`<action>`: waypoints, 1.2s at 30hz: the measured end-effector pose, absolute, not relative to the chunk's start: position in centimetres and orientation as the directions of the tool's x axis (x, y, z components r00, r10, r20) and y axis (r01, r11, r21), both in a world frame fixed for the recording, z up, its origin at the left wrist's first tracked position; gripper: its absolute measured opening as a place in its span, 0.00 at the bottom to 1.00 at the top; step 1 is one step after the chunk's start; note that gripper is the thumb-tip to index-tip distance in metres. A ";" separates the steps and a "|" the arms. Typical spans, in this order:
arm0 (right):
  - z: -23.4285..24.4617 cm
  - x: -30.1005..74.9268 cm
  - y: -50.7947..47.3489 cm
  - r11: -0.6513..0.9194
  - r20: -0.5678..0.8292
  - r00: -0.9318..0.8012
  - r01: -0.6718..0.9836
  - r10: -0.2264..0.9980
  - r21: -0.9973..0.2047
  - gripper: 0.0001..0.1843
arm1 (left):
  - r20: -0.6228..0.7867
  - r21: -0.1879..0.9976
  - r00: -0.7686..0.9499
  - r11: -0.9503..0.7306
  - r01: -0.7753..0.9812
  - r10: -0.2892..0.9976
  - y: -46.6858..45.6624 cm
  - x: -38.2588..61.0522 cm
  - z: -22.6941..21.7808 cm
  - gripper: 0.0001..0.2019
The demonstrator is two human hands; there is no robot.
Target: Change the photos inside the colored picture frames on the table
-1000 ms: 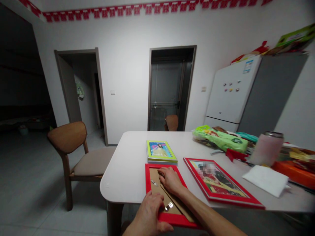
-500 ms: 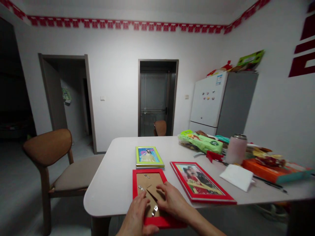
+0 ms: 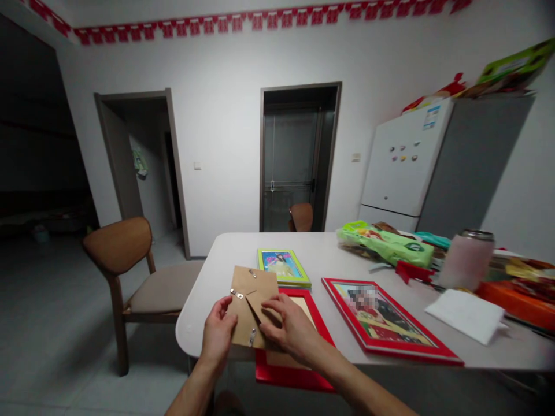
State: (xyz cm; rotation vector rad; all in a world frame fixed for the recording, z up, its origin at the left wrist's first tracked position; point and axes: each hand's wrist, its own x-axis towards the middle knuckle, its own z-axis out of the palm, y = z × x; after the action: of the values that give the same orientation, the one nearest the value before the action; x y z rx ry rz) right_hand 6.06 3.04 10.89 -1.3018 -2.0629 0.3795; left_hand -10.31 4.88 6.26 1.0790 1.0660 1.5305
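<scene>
A brown backing board with metal clips and a cut flap is held up, tilted, above the table. My left hand grips its left edge between thumb and fingers. On the other side, my right hand pinches the board near its raised flap. Beneath and to the right lies the red picture frame, face down at the table's front edge, with a pale beige surface inside it; the board hides its left part. A yellow-green photo frame lies just behind. Another red photo frame rests picture-up on the right.
Along the right of the white table are a white folded tissue, a pink bottle, a green packet and an orange box. A wooden chair stands at the left, a fridge behind.
The backing board has come up out of the red frame and shifted left, held in both hands. The camera view has turned, and the red frame now shows a beige inside.
</scene>
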 end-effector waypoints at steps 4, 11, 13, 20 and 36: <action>10.0 6.1 3.2 0.474 0.369 -0.311 0.695 0.876 -0.541 0.19 | 0.088 0.980 -0.217 -0.124 -0.157 0.972 5.2 -14.3 4.9 0.17; 6.7 13.5 5.0 0.170 0.290 -0.071 0.928 0.954 -0.333 0.19 | 0.097 0.992 -0.309 -0.065 0.111 0.946 5.8 -17.4 2.9 0.15; 5.6 15.0 5.3 0.074 0.242 -0.001 0.953 0.970 -0.293 0.21 | 0.144 0.971 -0.330 -0.069 0.228 0.933 5.8 -17.4 2.8 0.16; 4.7 15.8 6.0 -0.015 0.202 0.103 0.918 0.974 -0.396 0.27 | 0.301 0.842 -0.244 -0.137 0.522 0.922 5.4 -16.8 3.2 0.20; 11.6 13.8 3.2 -0.063 -0.067 0.021 -0.133 0.998 -0.989 0.42 | 0.578 0.540 0.435 -0.723 0.431 0.691 -0.1 0.5 10.1 0.23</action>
State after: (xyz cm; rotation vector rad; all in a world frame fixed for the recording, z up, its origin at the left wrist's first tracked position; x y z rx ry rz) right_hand 13.77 3.21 11.64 -1.1695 -1.0611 1.2976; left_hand 0.53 -0.05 10.12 2.3804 0.9642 1.1760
